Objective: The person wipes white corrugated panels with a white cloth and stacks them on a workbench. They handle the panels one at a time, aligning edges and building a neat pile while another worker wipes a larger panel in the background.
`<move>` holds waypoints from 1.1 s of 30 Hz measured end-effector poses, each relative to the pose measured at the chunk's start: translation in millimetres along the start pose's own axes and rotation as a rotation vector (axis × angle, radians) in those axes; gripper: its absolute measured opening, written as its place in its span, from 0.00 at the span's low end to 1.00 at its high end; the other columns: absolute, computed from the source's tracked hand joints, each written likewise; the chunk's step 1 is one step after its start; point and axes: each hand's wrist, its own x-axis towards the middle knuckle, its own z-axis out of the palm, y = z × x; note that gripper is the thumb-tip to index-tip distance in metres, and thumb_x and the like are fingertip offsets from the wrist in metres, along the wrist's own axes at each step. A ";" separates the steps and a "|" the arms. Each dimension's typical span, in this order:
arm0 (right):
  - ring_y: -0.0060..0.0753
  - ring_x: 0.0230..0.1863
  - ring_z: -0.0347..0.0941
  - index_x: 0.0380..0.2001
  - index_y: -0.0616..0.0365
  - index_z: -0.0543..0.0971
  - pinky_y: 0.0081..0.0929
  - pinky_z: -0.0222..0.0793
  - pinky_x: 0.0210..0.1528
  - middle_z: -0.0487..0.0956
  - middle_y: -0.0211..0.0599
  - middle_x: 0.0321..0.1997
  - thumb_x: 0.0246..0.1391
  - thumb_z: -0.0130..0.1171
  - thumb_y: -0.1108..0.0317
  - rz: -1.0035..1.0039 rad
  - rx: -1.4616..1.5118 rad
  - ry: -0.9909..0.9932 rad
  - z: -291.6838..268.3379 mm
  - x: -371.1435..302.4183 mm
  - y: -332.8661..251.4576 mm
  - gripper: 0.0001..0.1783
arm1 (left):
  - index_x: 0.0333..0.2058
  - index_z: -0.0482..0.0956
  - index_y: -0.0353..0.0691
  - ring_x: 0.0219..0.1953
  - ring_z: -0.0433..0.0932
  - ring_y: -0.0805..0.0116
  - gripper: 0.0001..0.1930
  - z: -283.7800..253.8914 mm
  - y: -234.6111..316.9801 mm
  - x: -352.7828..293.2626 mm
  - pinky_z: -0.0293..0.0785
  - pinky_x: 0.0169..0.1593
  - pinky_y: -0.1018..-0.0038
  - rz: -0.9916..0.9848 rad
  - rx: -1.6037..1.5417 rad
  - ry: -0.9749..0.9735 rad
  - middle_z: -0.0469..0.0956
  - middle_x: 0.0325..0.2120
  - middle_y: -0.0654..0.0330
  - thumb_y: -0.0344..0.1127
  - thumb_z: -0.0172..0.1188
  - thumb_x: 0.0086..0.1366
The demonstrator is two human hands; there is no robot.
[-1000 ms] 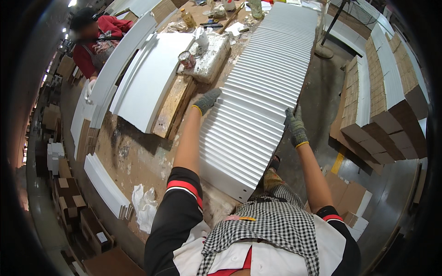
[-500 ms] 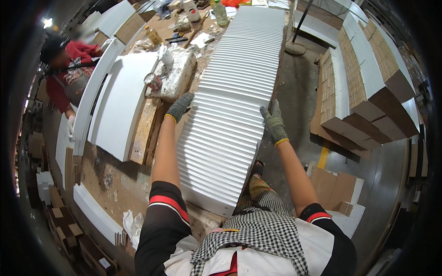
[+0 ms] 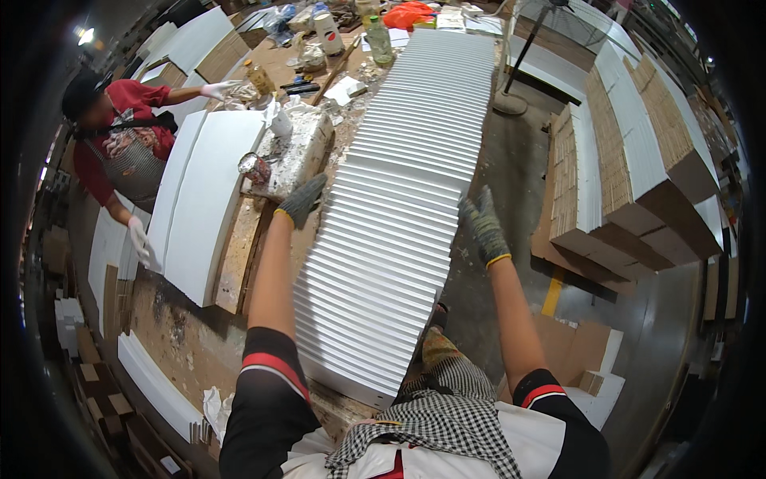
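Note:
A long row of white boards (image 3: 381, 231), standing on edge and packed face to face, runs from my waist to the far end of the workbench. On its left side is my left hand (image 3: 300, 203) in a grey knit glove, fingers outstretched, holding nothing. My right hand (image 3: 483, 227), gloved alike, is raised at the row's right side with its fingers spread. Both hands are empty and beside the boards; whether any fingertip touches them I cannot tell.
Left of the row are a paint-spattered block (image 3: 307, 148) with a tin can (image 3: 254, 168) and flat white panels (image 3: 214, 199). A co-worker (image 3: 128, 140) stands beyond, arms spread. Bottles (image 3: 379, 44) and scraps lie farther back. Stacked boards (image 3: 630, 152) stand right, near a fan stand (image 3: 511, 102).
Both my hands have shifted slightly outward from the row's sides. The co-worker has let go of a long white panel, which now lies beside the other panels, and has spread both arms.

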 end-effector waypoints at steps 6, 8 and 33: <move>0.46 0.50 0.82 0.83 0.47 0.46 0.42 0.80 0.52 0.77 0.56 0.65 0.65 0.63 0.38 0.320 -0.044 -0.166 9.9 34.0 -40.0 0.56 | 0.74 0.66 0.42 0.67 0.69 0.65 0.27 26.8 7.0 77.2 0.63 0.71 0.69 0.243 -1.049 0.533 0.73 0.68 0.58 0.40 0.45 0.81; 0.40 0.41 0.81 0.83 0.47 0.44 0.40 0.80 0.45 0.79 0.51 0.60 0.65 0.65 0.42 0.265 0.057 -0.160 13.4 25.0 -41.1 0.56 | 0.72 0.69 0.42 0.55 0.77 0.68 0.27 30.2 5.3 83.4 0.72 0.60 0.71 0.325 -1.330 0.443 0.79 0.61 0.56 0.48 0.48 0.81; 0.56 0.79 0.59 0.76 0.63 0.60 0.38 0.61 0.78 0.64 0.52 0.78 0.63 0.56 0.75 0.063 -0.115 -0.185 -24.4 163.1 -7.5 0.39 | 0.76 0.58 0.43 0.78 0.58 0.55 0.31 -32.3 -12.8 188.1 0.61 0.75 0.65 0.090 -0.535 0.355 0.56 0.77 0.48 0.49 0.39 0.81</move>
